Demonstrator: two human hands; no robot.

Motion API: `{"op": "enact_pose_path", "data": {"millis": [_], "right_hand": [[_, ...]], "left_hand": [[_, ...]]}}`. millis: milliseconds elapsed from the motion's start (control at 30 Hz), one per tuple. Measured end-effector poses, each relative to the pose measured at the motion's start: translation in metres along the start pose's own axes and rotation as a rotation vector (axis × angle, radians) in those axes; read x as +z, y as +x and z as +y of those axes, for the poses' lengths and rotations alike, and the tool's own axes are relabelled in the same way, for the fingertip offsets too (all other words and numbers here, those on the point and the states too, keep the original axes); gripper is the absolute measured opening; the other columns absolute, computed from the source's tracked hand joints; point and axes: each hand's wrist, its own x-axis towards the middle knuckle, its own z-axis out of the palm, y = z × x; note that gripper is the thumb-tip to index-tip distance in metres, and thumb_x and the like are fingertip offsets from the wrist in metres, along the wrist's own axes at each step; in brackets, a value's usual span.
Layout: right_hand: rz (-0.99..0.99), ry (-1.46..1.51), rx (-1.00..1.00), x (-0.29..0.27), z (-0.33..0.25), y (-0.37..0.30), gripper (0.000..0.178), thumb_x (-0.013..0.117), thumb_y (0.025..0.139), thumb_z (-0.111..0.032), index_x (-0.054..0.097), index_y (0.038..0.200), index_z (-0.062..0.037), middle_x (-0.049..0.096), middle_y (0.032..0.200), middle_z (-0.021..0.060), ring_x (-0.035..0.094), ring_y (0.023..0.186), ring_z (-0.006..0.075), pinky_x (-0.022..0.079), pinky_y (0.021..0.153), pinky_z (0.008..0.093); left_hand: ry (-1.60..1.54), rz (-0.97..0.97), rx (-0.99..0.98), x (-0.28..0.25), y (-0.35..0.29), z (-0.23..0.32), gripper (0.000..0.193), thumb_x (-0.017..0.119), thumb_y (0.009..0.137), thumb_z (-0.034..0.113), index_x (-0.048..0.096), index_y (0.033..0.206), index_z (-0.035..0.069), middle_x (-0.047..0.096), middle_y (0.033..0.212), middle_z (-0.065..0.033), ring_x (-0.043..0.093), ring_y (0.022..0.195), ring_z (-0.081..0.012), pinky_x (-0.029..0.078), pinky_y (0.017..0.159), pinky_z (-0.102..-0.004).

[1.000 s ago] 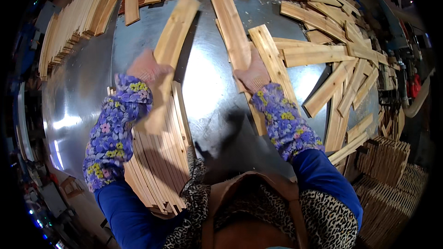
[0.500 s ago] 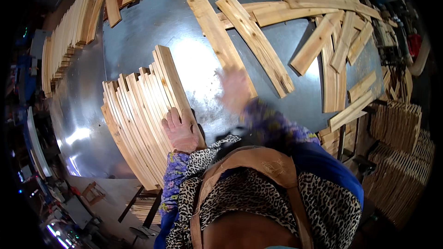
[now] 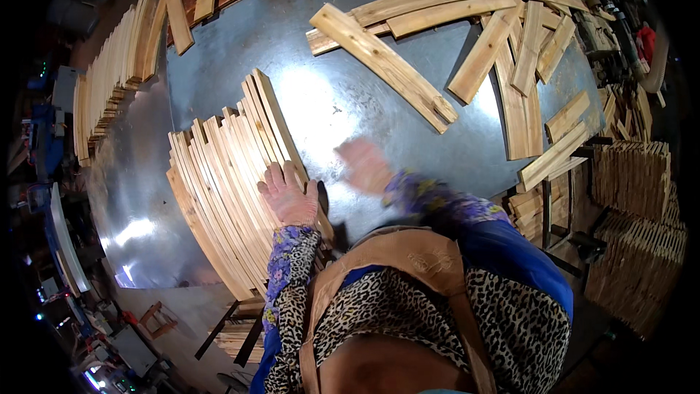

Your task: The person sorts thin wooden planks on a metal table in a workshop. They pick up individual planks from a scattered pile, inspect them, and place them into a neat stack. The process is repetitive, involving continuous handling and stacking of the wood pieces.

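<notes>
Left hand (image 3: 289, 195) spread flat on board row (image 3: 227, 182); right hand (image 3: 363, 165) (blurred, can't tell state) beside it, loose board (image 3: 386, 67) beyond.

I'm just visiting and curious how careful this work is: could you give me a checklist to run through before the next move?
1. Left hand on the row of boards: ok, it lies on top, fingers spread.
2. Right hand carrying no board: ok, none shows in it, though it is blurred.
3. Row's far ends even: not ok, they are staggered.
4. Loose boards apart from one another: not ok, several overlap at angles.
5. Undersides of the loose boards sound: cannot tell, hidden.
</notes>
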Motion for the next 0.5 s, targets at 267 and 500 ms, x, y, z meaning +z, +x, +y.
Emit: {"op": "enact_pose_path", "data": {"millis": [267,500], "right_hand": [[-0.06,-0.223,0.491,-0.14,0.137,0.032,0.098,0.091,0.076,-0.044,0.051,0.159,-0.0108,0.063,0.14,0.0264,0.062,0.134,0.0445,0.051,0.115,0.0528],[0.152,0.109,0.353,-0.132,0.074,0.159,0.107,0.094,0.074,-0.05,0.051,0.16,-0.0032,0.066,0.138,0.0318,0.067,0.128,0.0467,0.055,0.112,0.0522]], "left_hand": [[-0.032,0.093,0.024,-0.02,0.007,0.013,0.071,0.081,0.086,0.037,0.056,0.144,0.005,0.05,0.148,-0.0224,0.042,0.144,-0.0427,0.026,0.123,-0.0659],[-0.054,0.064,0.008,-0.024,0.012,0.01,0.07,0.077,0.09,0.04,0.059,0.143,-0.001,0.051,0.147,-0.0269,0.045,0.142,-0.0464,0.027,0.123,-0.0711]]}}
